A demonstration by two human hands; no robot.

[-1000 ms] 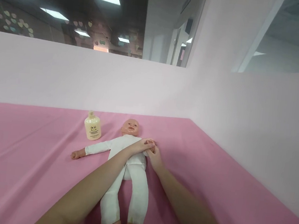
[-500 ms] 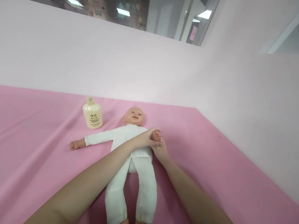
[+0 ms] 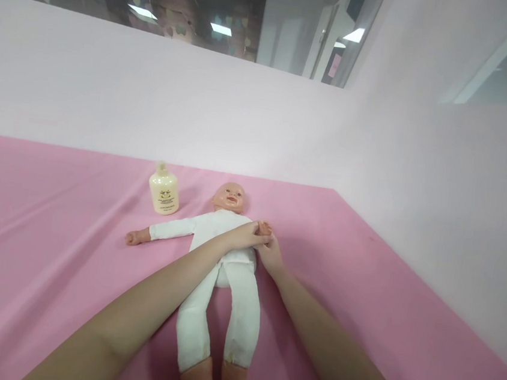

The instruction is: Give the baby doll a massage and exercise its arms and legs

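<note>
From the head camera: a doll (image 3: 212, 234) in white clothes lies on its back on the pink cloth (image 3: 49, 241), about in the middle, in front of the person; its face looks up.

The left hand (image 3: 246, 236) reaches across the doll's tummy; its fingers are pressed together and curled round the doll's arm, on the side near the corner of the wall. The right hand (image 3: 270, 255) comes in from the other side and touches the doll's little hand (image 3: 266, 227); it is small in the picture, so I cannot tell if its fingers pinch or just rest there.

The two hands meet at that one arm, so I think the step is holding or rubbing the doll's arm; any next move there would need a soft grip, because the arm is small and thin.

The doll's long line runs from near to far; its head points away, to the pale wall (image 3: 199, 100); its feet point back at the person. Its other arm (image 3: 162, 232) sticks out flat to the left.

A cream bottle (image 3: 164, 189) stands upright near the doll's head, to the left of it, not touching it.
</note>
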